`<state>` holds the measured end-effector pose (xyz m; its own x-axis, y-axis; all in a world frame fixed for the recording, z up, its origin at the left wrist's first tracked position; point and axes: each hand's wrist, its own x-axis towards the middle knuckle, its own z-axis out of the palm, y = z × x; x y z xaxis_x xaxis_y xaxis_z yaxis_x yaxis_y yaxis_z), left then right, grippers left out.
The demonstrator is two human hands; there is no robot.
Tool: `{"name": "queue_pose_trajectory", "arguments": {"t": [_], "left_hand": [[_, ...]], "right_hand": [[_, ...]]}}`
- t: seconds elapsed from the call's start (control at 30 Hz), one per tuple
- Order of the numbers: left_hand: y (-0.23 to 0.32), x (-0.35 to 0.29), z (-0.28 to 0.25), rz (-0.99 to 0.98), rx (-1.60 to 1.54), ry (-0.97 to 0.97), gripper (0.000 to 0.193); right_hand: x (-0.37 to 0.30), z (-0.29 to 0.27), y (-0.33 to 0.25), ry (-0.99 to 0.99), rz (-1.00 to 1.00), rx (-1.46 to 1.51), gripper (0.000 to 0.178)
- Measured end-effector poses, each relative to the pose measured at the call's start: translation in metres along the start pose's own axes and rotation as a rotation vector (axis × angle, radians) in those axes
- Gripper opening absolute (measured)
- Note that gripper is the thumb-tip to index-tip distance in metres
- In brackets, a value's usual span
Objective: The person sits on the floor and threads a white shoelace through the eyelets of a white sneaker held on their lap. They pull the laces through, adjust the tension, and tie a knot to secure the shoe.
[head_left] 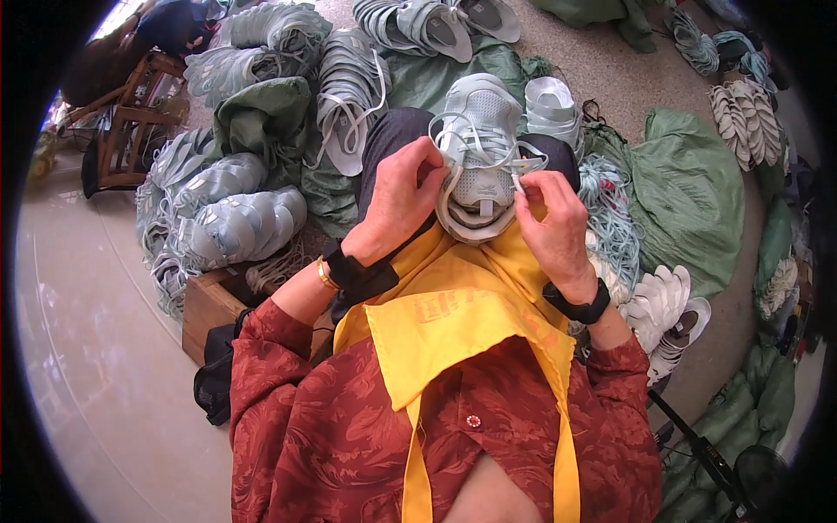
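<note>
A pale grey-green shoe upper (485, 103) rests on my lap between my knees, toe pointing away from me. A light shoelace (475, 142) runs in loose loops across its eyelets. At the upper's left edge, my left hand (403, 193) is closed in a pinch on the lace by the eyelets. My right hand (555, 222) pinches a lace end at the right edge, thumb and forefinger together. Beneath the upper, a yellow apron (462, 305) covers my lap. Dark bands sit on both wrists.
Bundles of shoe uppers (240, 213) lie at the left, with more uppers (418, 26) beyond my knees. At the right are a tangle of pale blue laces (608, 196), a green sack (684, 209) and white shoe parts (656, 301). A wooden box (209, 314) stands by my left elbow.
</note>
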<state>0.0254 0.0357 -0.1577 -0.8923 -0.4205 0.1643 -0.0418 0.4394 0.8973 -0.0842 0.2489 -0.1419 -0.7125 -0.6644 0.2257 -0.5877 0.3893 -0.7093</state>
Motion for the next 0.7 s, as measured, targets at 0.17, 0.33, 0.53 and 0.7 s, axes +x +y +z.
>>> {"name": "queue_pose_trajectory", "arguments": {"t": [0.17,0.33,0.53,0.7], "left_hand": [[-0.002,-0.003,0.001,0.014,0.031,0.024,0.015],[-0.003,-0.002,0.007,0.294,0.152,0.037,0.013],[-0.004,-0.006,0.003,0.04,0.017,-0.009,0.015],[0.008,-0.01,0.0,0.121,0.11,-0.021,0.023]], "right_hand": [[0.004,-0.002,-0.007,-0.026,-0.174,-0.179,0.025],[0.01,-0.002,-0.015,-0.163,-0.314,-0.462,0.021],[0.022,0.0,-0.023,-0.259,-0.357,-0.709,0.013],[0.029,-0.004,-0.019,-0.179,-0.479,-0.647,0.011]]}}
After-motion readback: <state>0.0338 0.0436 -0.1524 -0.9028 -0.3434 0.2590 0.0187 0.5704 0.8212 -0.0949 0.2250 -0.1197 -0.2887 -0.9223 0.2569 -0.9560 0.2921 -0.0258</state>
